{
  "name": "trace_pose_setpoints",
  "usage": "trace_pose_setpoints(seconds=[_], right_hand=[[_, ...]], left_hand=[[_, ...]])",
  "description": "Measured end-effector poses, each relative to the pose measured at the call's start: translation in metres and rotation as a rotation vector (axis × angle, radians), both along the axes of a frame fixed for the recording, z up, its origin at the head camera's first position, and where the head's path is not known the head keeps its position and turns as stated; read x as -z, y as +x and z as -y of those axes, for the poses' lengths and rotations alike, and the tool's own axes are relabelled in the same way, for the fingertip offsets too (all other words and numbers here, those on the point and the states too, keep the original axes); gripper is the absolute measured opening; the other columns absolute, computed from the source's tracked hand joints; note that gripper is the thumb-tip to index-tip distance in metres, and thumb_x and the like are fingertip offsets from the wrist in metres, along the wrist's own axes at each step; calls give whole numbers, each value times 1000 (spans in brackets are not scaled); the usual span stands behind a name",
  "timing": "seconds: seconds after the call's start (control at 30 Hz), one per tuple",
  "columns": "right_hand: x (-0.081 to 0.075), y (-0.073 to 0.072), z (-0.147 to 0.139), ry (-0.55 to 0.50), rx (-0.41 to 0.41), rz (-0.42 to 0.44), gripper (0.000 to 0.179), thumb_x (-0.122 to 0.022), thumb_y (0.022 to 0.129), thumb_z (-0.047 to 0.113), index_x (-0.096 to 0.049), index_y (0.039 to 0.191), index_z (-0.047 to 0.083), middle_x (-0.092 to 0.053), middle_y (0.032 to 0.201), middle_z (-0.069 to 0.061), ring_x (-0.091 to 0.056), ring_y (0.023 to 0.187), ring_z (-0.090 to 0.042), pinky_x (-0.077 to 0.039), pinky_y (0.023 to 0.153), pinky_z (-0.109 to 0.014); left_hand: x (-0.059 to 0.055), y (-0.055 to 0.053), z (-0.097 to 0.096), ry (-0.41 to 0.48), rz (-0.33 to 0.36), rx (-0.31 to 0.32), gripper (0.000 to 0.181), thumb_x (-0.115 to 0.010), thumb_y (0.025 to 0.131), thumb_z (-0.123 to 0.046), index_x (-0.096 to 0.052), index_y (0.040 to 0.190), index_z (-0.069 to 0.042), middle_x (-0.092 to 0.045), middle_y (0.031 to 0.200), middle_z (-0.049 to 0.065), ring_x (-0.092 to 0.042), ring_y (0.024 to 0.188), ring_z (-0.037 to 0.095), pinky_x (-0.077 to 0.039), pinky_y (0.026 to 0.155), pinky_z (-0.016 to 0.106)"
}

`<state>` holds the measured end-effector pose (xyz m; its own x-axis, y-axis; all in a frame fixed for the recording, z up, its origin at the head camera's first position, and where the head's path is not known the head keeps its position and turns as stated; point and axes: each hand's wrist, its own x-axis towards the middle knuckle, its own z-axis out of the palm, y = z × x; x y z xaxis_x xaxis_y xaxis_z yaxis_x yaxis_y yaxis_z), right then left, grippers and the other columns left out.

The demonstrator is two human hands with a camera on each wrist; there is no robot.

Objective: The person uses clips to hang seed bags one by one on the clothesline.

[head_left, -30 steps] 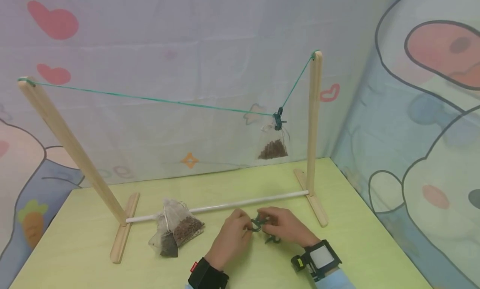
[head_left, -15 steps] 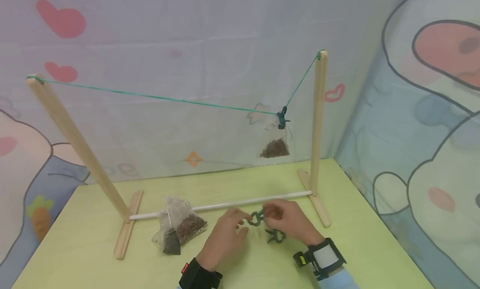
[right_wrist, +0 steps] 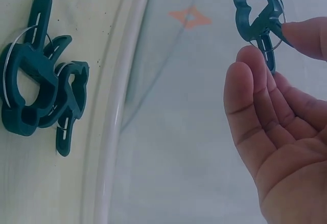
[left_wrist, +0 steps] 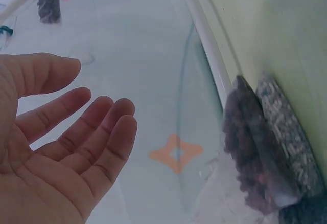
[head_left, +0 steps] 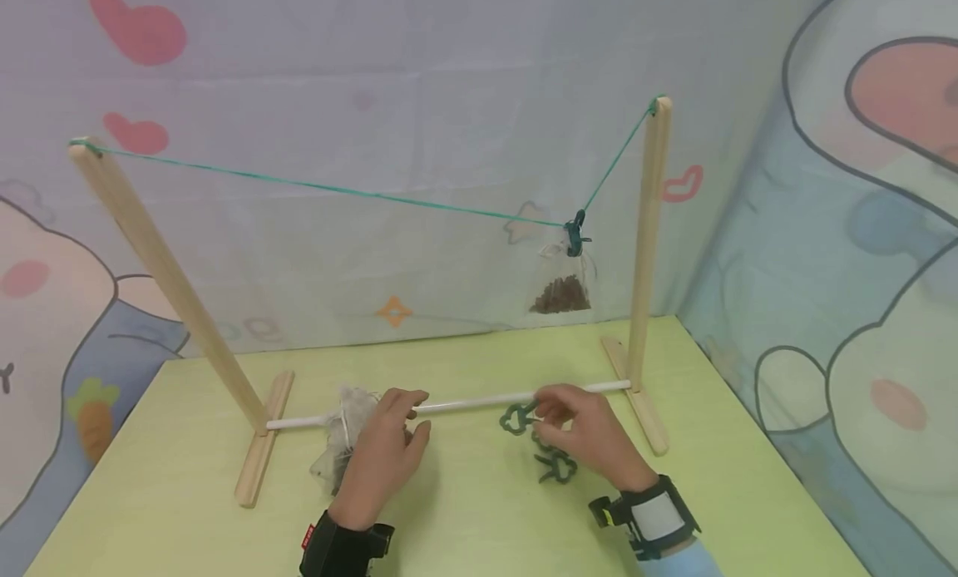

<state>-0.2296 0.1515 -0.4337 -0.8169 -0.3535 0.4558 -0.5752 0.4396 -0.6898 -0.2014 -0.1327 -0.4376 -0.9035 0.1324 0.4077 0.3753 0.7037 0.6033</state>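
Note:
A dark green spring clip [head_left: 516,419] is pinched by its handles between thumb and fingertips of my right hand [head_left: 587,434], raised in front of the white rod. In the right wrist view, two more green clips [right_wrist: 30,75] lie together on the table below it. My left hand [head_left: 383,462] holds nothing, its fingers loosely bent and spread from the thumb. It is over the drawstring mesh bags [head_left: 346,421] and partly covers them in the head view. The left wrist view shows the bags' contents: a dark reddish-brown fill [left_wrist: 258,152] and a grey, speckled one [left_wrist: 291,127].
A green cord [head_left: 374,196] runs between two wooden posts [head_left: 647,253], joined low down by a white rod [head_left: 464,405]. Another green clip [head_left: 575,234] on the cord holds a mesh bag of brown bits [head_left: 561,294], pulling the cord down. A printed cloth stands behind the yellow-green table [head_left: 479,510].
My left hand has let go of the clip and moved left to the mesh bags. The right hand keeps the clip and has lifted slightly. The head view has shifted a little.

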Motion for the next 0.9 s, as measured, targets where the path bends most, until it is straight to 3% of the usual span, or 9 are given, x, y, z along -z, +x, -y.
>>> trace_pose_setpoints(seconds=[0.07, 0.23, 0.43, 0.7, 0.9], right_hand=[[1, 0, 0, 11, 0, -11, 26, -68, 81, 13, -63, 107, 15, -67, 88, 2, -61, 75, -7, -53, 69, -31], [4, -1, -1, 38, 0, -34, 23, -67, 83, 17, -63, 106, 14, -67, 89, 3, -62, 75, -8, -53, 69, -30], [8, -2, -2, 79, 5, -27, 25, -66, 85, 24, -64, 106, 11, -67, 89, 5, -61, 76, -5, -52, 69, -26], [10, 0, -2, 79, 10, -22, 19, -66, 85, 24, -65, 101, 13, -67, 87, 3, -60, 74, -2, -51, 66, -23], [11, 1, -2, 40, 9, 4, 6, -63, 87, 20, -64, 91, 15, -66, 78, 3, -61, 63, -8, -49, 55, -24]], left_hand=[[0, -2, 5, 20, -6, -25, 34, -58, 90, -17, -56, 123, -14, -54, 112, 2, -55, 78, 10, -46, 60, 21], [3, -7, 18, 17, -56, -96, 33, -58, 89, -16, -58, 121, -10, -56, 111, 5, -58, 89, 17, -47, 62, 24], [10, -14, 35, 17, -106, -166, 34, -57, 89, -13, -56, 122, -3, -55, 112, 16, -57, 94, 28, -49, 70, 34], [21, -20, 52, 29, 15, -331, 42, -50, 92, -17, -48, 128, 6, -48, 123, 28, -47, 112, 41, -46, 84, 50], [26, -21, 58, 26, 94, -389, 49, -51, 90, -19, -45, 129, 10, -51, 120, 33, -46, 113, 50, -44, 86, 57]])
